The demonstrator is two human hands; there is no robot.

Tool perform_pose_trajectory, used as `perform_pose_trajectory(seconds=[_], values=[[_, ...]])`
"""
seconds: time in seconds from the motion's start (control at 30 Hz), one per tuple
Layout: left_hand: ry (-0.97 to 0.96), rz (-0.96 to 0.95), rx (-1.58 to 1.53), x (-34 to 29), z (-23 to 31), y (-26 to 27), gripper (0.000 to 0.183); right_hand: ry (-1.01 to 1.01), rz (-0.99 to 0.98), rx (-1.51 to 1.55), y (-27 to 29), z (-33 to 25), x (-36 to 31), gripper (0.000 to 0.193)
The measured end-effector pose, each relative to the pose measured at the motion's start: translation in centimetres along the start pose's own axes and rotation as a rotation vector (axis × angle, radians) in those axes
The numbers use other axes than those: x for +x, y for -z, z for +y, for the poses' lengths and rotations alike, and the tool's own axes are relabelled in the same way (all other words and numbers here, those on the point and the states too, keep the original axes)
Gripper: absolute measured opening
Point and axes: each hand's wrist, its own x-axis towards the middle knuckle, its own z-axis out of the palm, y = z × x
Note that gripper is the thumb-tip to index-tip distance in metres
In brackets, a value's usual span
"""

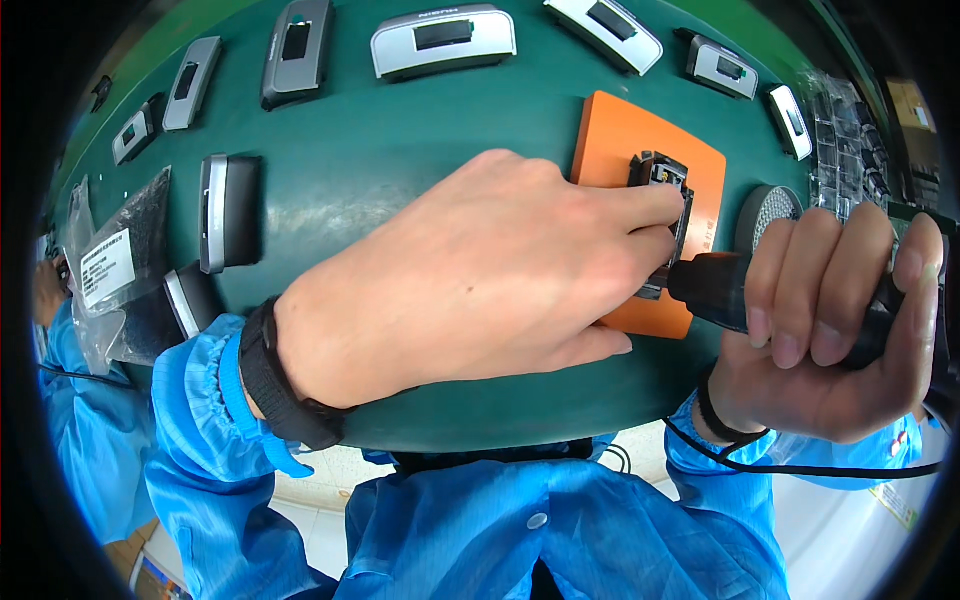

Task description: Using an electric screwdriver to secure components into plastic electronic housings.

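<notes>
Black part point(658, 168) on the orange pad point(612, 130), right of centre on the green table point(335, 205). Left hand point(470, 270): two fingers laid on the part, thumb apart from it; cannot tell if they pinch it. Right hand point(835, 310): fingers wrapped firmly round a black driver point(712, 288), its nose at the part's near end. Round dish point(746, 222) just right of the pad. Silver-fronted housings point(443, 38) arc along the far side. Clear bag point(128, 255), far left.
</notes>
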Motion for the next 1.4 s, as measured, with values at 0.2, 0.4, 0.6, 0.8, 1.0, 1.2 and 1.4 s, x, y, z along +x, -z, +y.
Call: perform_pose_trajectory(seconds=[0.2,0.4,0.6,0.8,1.0,1.2,1.4], values=[[-0.007,0.024,-0.02,-0.1,-0.1,-0.1,0.051,-0.021,0.075,0.025,-0.7,0.1,-0.6,0.018],[-0.01,0.04,-0.044,-0.3,-0.3,-0.1,0.05,0.064,-0.087,-0.127,-0.7,0.4,-0.2,0.018],[-0.001,0.012,-0.066,-0.3,-0.2,-0.1,0.049,0.081,-0.043,-0.101,-1.8,1.1,-0.5,0.015],[0.033,-0.037,-0.024,-0.4,-0.2,0.0,0.045,0.07,0.016,-0.11,-2.2,1.6,-0.8,0.013],[-0.042,-0.064,0.247,0.4,0.6,1.9,0.019,0.286,0.262,0.073,2.1,-3.7,-2.2,0.012],[-0.357,0.186,0.04,2.2,1.6,3.7,0.008,0.36,0.44,0.123,3.9,-6.1,-7.2,0.017],[0.628,0.082,-1.002,2.1,4.6,7.3,0.027,0.365,0.518,0.196,2.9,-5.3,-10.1,0.019]])
